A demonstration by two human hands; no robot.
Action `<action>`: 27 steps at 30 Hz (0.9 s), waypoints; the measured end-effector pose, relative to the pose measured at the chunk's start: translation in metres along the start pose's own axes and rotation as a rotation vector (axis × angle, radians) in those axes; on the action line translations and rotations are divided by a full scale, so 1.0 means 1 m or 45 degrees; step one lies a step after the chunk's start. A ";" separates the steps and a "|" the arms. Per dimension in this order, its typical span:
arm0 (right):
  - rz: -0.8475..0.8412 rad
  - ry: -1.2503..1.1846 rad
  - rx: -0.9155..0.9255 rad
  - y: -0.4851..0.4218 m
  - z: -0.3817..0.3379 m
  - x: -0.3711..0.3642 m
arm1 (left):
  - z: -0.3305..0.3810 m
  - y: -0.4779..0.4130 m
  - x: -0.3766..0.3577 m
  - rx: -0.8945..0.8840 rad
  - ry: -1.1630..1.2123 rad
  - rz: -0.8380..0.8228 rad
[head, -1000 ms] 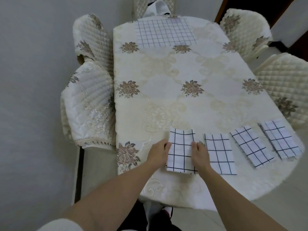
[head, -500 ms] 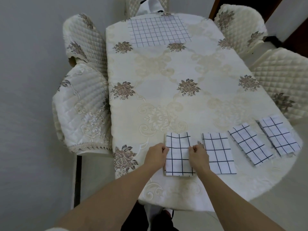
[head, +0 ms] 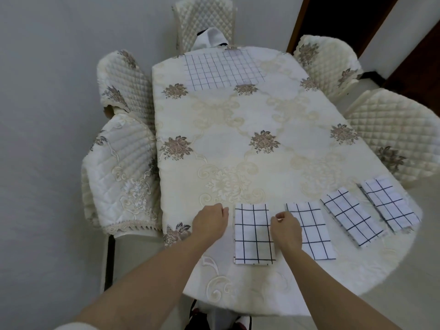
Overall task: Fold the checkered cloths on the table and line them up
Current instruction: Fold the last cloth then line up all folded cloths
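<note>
Left fingers (head: 222,210) have slipped off the folded cloth (head: 253,234), curled beside it.

Readable text: none. The checkered cloths (head: 254,234) carry grid lines only; the table (head: 226,144) cover carries floral motifs only.
</note>
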State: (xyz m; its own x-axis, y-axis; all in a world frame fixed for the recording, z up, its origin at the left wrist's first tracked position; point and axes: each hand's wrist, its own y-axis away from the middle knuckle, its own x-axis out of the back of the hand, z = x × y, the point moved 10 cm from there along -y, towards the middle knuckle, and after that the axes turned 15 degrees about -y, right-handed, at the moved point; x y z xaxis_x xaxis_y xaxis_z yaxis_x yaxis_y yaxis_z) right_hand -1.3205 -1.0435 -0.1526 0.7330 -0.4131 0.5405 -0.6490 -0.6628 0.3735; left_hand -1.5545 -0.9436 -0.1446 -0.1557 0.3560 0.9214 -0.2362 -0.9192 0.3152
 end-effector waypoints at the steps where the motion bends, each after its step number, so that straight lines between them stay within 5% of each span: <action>1: 0.003 -0.001 0.021 -0.001 -0.009 0.004 | 0.001 -0.003 0.012 -0.018 -0.034 0.025; 14: 0.077 0.315 0.565 -0.003 -0.185 0.087 | 0.093 -0.019 0.205 -0.484 -0.378 0.545; 27: 0.300 0.652 0.581 0.036 -0.199 0.180 | 0.212 0.007 0.228 -0.891 -0.752 0.712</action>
State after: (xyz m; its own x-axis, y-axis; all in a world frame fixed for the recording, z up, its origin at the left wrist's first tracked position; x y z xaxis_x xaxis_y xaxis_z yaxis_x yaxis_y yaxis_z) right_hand -1.2522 -1.0177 0.1086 0.3239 -0.3070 0.8949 -0.5466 -0.8328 -0.0878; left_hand -1.3880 -0.9041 0.1159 0.0323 -0.3960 0.9177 -0.8015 -0.5588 -0.2129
